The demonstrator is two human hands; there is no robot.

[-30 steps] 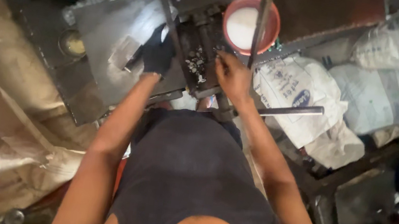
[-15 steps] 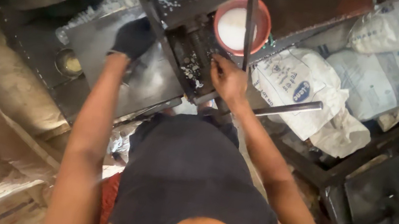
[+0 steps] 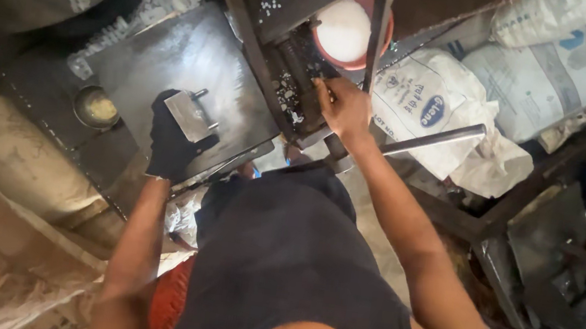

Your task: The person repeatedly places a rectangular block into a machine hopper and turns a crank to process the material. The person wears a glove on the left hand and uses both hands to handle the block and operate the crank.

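Note:
My left hand (image 3: pixel 170 142), in a black glove, grips a small grey metal block (image 3: pixel 189 115) with a short pin, on a dark steel plate (image 3: pixel 172 50). My bare right hand (image 3: pixel 344 107) rests on the base of a black press (image 3: pixel 296 74), fingers bent toward the die area, where several small white bits lie. Whether it holds anything is hidden. A steel lever bar (image 3: pixel 433 139) sticks out to the right just below that hand, and a thin vertical rod (image 3: pixel 379 25) stands above it.
A red bowl (image 3: pixel 367 57) of white material sits behind the press. A small round tin (image 3: pixel 96 107) of yellowish paste lies left of my gloved hand. White sacks (image 3: pixel 431 92) pile up on the right, with dark metal scrap (image 3: pixel 564 283) lower right.
My left hand has drawn back from the far part of the plate toward me and now grips the metal block. My right hand stays at the press.

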